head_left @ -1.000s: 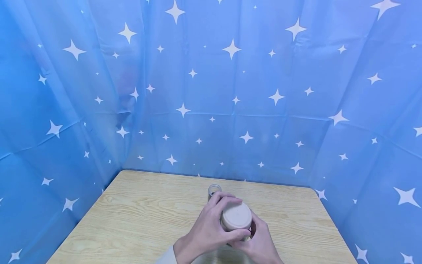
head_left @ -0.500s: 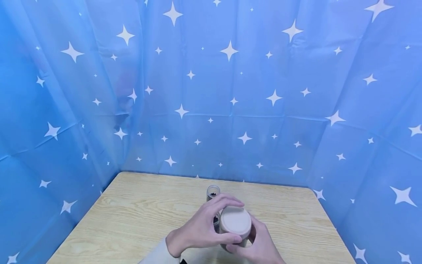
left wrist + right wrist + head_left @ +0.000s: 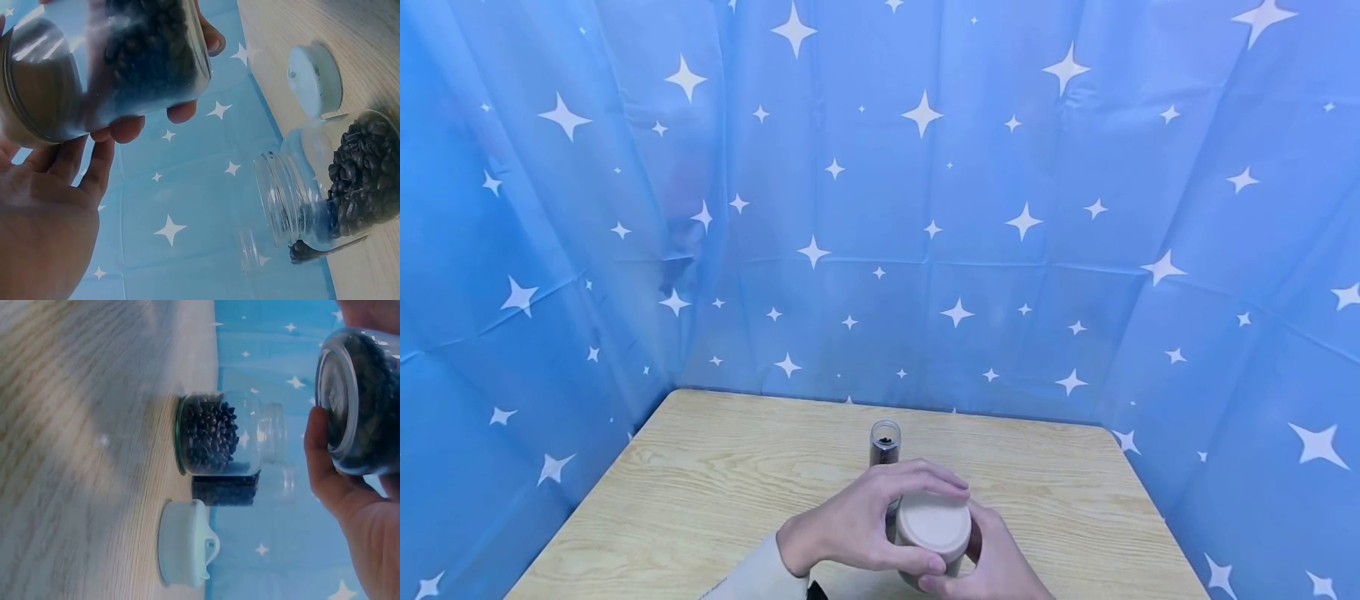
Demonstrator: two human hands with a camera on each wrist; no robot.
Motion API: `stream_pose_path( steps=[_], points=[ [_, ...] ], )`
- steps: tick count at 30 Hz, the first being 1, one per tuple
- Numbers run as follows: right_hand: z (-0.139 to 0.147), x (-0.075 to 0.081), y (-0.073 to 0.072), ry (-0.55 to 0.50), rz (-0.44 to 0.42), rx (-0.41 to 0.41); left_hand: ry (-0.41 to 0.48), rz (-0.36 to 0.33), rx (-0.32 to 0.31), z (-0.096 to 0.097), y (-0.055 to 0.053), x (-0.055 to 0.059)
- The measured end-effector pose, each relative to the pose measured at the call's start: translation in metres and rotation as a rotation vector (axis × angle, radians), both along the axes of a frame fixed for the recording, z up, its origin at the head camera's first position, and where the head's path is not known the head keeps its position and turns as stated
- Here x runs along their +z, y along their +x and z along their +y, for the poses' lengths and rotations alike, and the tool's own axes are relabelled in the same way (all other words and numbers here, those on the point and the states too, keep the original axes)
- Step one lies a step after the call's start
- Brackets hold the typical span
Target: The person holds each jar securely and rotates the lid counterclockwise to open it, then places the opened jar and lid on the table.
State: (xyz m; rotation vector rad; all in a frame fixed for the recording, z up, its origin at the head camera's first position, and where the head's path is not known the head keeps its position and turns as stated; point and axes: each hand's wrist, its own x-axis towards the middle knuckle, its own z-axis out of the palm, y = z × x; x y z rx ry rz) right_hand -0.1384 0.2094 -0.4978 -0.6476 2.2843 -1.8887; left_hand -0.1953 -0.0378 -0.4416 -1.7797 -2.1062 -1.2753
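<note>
In the head view I hold a glass jar with a beige lid (image 3: 934, 521) in both hands over the table. My left hand (image 3: 857, 521) grips around the lid. My right hand (image 3: 1000, 558) holds the jar's body, a finger at its base in the right wrist view. Dark beans (image 3: 153, 53) show through the glass of this jar in the left wrist view. Beyond it an open glass jar (image 3: 209, 440) of dark beans stands on the table. A pale green lid (image 3: 181, 544) with a small loop handle lies beside that jar.
A narrower clear container (image 3: 885, 442) with dark contents stands behind, towards the back of the wooden table (image 3: 737, 467). A blue star-patterned curtain (image 3: 880, 208) surrounds the table's far and side edges.
The held jar has come slightly nearer to me. My left hand has shifted around the lid, its forearm swinging left, and more of the narrow container at the back now shows.
</note>
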Motion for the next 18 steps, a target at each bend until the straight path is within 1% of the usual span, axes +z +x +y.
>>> stream_pose_path(
  steps=[1,5,9,11,15,18],
  points=[
    [-0.0003,0.0009,0.0003,-0.002,-0.012,-0.003,-0.002,-0.008,0.002,0.0000,0.0004,0.0000],
    [-0.0006,0.0018,0.0004,-0.003,0.001,0.002,-0.007,-0.026,0.016,0.0003,0.0021,-0.0003],
    [-0.0001,-0.0003,-0.0006,-0.002,0.037,0.018,0.003,-0.016,0.029,0.0010,0.0033,-0.0016],
    [0.0002,-0.0021,-0.0016,-0.004,0.061,0.029,0.012,-0.003,0.037,0.0012,0.0038,-0.0023],
    [0.0013,-0.0061,-0.0044,-0.018,0.143,0.064,0.027,0.023,0.058,0.0018,0.0055,-0.0026],
    [0.0011,-0.0078,-0.0054,-0.021,0.189,0.064,0.042,0.039,0.086,0.0028,0.0074,-0.0026]
  ],
)
